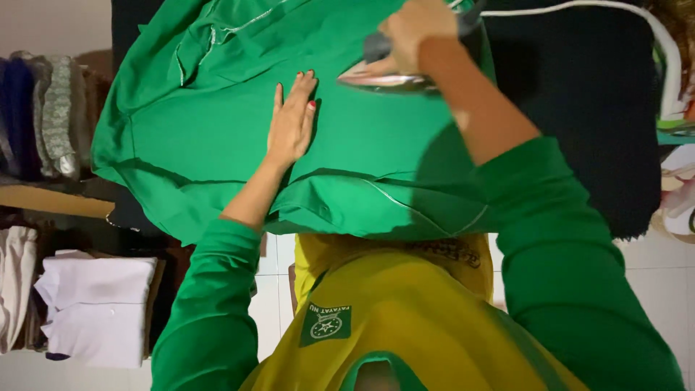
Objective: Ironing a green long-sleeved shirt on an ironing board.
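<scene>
Cloth: green garment (pixel 217 123), soft, limp (creases easily), best pinned flat.
Left hand (pixel 292 123): open, fingers spread, pressing fabric.
Right hand (pixel 413 29): wrapped around iron (pixel 384 76) handle.

Green square badge (pixel 326 324) on yellow vest (pixel 405 318)

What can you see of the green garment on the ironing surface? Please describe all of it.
The green garment is plain, smooth cloth with thin pale piping along its seams. It lies spread flat over a dark padded surface, with its near edge folded under and hanging toward the person. The left hand presses flat on it, fingers spread. The right hand grips an iron, whose shiny soleplate rests on the cloth beside that hand.
</scene>
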